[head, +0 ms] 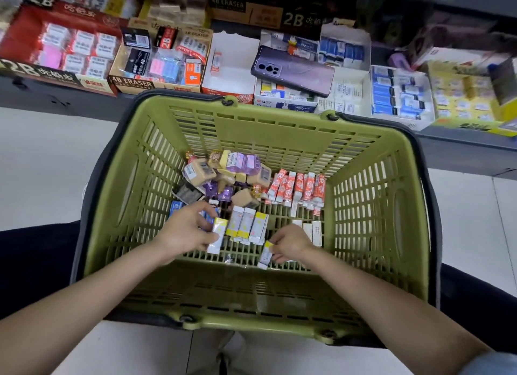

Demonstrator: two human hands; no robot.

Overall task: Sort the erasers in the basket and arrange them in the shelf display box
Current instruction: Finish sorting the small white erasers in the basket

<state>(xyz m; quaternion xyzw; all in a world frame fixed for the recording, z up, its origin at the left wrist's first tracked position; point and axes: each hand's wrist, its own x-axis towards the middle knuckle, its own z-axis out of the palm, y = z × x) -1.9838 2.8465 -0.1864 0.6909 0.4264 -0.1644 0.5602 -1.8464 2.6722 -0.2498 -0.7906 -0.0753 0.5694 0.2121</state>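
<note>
A green slatted basket (372, 195) sits in front of me, with erasers grouped on its floor. A row of yellow-and-white erasers (247, 226) stands in the middle. My left hand (187, 232) grips one yellow-and-white eraser (217, 236) at the left end of that row. My right hand (291, 244) pinches another yellow-and-white eraser (266, 255) just right of the row. Red-and-white erasers (298, 188) line the far right. Beige and purple erasers (232, 169) lie piled at the back. A nearly empty white display box (232, 48) stands on the shelf beyond.
The shelf holds several display boxes: a red 2B box (19, 39), a 4B ERASER box (134, 82), blue-eraser boxes (397, 95) and a yellow box (464, 95). A purple phone (293, 71) lies across one box. White erasers (312, 230) sit by my right hand.
</note>
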